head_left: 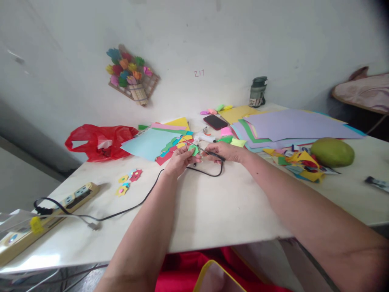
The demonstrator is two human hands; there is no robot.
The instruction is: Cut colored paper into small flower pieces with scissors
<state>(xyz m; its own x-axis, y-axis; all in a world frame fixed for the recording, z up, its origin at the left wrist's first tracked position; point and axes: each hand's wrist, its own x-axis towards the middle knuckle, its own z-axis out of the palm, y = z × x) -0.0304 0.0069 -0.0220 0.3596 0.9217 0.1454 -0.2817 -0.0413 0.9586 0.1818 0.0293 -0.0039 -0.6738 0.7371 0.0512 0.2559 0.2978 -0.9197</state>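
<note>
Pinched between the fingers of my left hand [180, 161] is a small piece of green paper [193, 150]. My right hand [225, 152] grips a pair of scissors [215, 155] by dark handles, and their blades point left towards the green piece. Whether the blades touch the paper I cannot tell. Just beyond my hands lies a white glue gun [204, 137], and a black cord [209, 175] loops below them. Scalloped coloured paper strips [170, 151] lie beyond my left hand. Small paper flowers [122, 190] rest on the table to the left.
A power strip [75, 200] with cables runs along the left edge. Further back are a red plastic bag [100, 140], coloured sheets [291, 125], a phone [215, 121] and a bottle [258, 92]. Paper scraps [304, 165] and a green mango-like fruit [332, 152] lie to the right.
</note>
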